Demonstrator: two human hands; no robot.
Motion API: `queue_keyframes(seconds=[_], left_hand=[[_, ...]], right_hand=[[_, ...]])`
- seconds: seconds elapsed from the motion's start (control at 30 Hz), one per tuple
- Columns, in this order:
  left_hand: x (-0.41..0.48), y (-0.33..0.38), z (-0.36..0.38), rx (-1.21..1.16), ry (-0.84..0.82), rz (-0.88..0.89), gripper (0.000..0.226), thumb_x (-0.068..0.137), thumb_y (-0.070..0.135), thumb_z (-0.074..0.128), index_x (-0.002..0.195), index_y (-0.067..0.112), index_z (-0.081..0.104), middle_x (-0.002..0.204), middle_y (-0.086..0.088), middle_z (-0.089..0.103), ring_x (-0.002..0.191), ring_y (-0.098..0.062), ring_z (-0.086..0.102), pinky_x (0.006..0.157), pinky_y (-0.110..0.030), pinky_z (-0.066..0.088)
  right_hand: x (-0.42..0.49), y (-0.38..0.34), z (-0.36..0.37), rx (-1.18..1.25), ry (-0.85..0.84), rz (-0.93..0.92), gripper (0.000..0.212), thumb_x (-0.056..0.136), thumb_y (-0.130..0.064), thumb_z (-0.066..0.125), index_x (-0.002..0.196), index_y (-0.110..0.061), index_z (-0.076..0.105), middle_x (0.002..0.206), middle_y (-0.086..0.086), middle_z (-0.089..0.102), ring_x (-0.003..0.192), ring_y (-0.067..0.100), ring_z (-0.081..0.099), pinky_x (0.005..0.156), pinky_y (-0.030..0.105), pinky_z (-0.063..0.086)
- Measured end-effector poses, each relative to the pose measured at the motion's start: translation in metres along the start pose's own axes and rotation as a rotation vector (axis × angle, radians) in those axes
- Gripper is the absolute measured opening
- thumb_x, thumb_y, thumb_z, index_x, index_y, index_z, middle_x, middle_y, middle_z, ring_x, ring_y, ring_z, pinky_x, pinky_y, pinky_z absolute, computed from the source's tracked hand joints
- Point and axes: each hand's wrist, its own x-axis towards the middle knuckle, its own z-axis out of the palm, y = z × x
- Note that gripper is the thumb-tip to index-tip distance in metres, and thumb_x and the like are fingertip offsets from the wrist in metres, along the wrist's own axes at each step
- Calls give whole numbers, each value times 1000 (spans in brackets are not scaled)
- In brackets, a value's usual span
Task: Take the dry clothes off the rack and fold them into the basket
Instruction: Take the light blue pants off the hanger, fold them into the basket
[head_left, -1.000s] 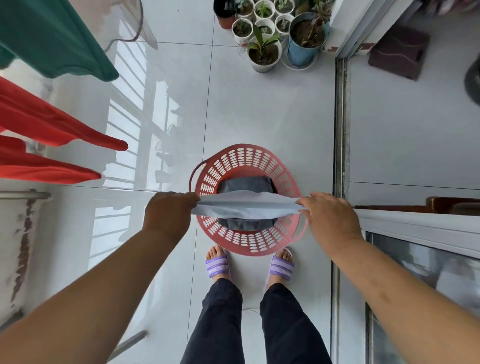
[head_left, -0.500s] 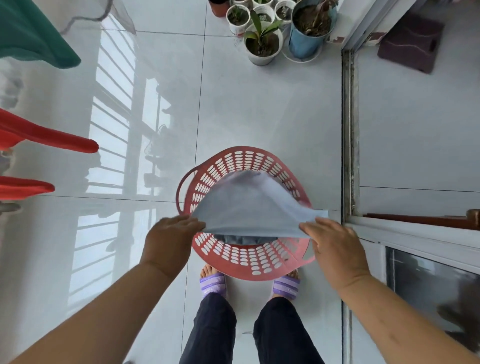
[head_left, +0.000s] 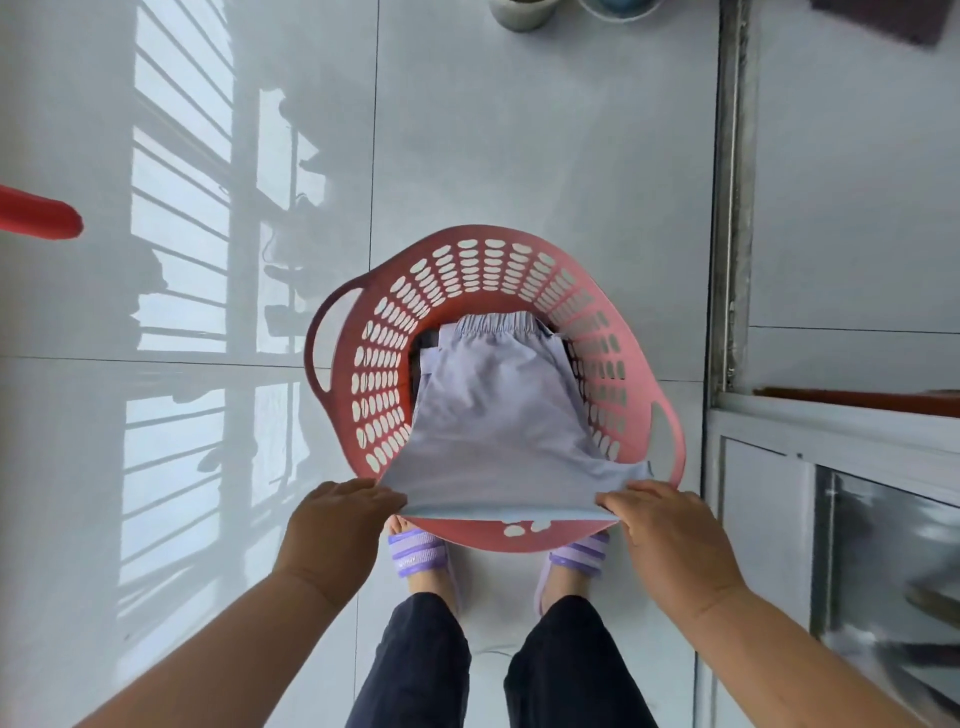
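A round pink perforated basket (head_left: 467, 270) stands on the floor in front of my feet. A pale lilac garment (head_left: 498, 415) with an elastic waistband slopes from the basket's inside up to its near rim. My left hand (head_left: 337, 525) pinches the garment's near left corner. My right hand (head_left: 670, 535) pinches the near right corner. The near edge is stretched between both hands over the rim. A dark folded piece (head_left: 428, 340) shows under the waistband inside the basket.
A red garment's tip (head_left: 41, 218) hangs at the left edge. Plant pots (head_left: 522, 13) stand at the top. A metal door track (head_left: 730, 208) and a window frame (head_left: 831, 426) run along the right. My sandalled feet (head_left: 418, 553) touch the basket's near side.
The view tilted further down. The lilac garment went from held level above the basket to lying inside it, far end down; both hands dropped to the near rim, still holding it.
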Motion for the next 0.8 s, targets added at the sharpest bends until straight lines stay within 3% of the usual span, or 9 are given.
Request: queue_keyframes(seconds=[0.07,0.13,0.2,0.37,0.47,0.53,0.6,0.8], left_hand=[[2,1,-4,0,-2,-12,47,65,45,86,108,30,76,102,7,76,85,-27,75,81,-46,58],[5,2,-8,-13,4,-6,49,73,49,78,119,32,70,112,8,73,96,-26,73,91,-44,55],[11,3,-12,-5,-27,12,51,82,53,68,128,33,62,122,8,69,107,-24,69,99,-40,50],[26,6,-21,50,-86,-3,53,90,56,55,137,32,49,133,8,61,116,-19,64,105,-33,46],[46,8,-28,81,-86,-31,58,90,57,56,139,28,46,134,5,60,116,-21,64,104,-35,48],[58,9,-35,122,-74,-29,53,92,48,58,139,26,47,131,3,62,114,-22,65,102,-37,50],[79,7,-39,149,-37,-30,45,94,35,61,135,24,50,126,0,65,110,-22,67,97,-39,54],[153,5,-47,301,-10,-31,35,98,20,54,133,16,51,122,-9,65,106,-27,66,89,-41,56]], right_hand=[[4,-3,-8,-29,-80,32,42,57,-6,87,93,-24,78,79,-3,73,76,20,71,55,32,51],[10,-6,-18,-65,-133,55,35,84,-10,64,114,-27,68,98,0,70,94,22,65,70,32,50],[17,-7,-25,-62,-170,70,39,93,-11,47,126,-30,56,110,0,63,105,21,58,74,29,46],[43,-8,-32,-75,-247,144,36,95,-6,42,125,-22,53,112,4,60,105,23,58,69,29,39],[72,-6,-29,-131,-267,155,33,93,-4,45,120,-19,54,111,3,63,107,24,59,76,32,43],[87,-7,-33,-172,-254,140,32,89,-2,48,115,-18,58,109,3,66,105,25,61,84,33,46],[110,-5,-30,-208,-237,117,32,86,0,50,111,-16,61,109,5,68,104,27,62,83,33,47],[178,-4,-25,-299,-250,124,34,92,-1,46,122,-10,59,125,10,63,120,31,56,90,38,49]])
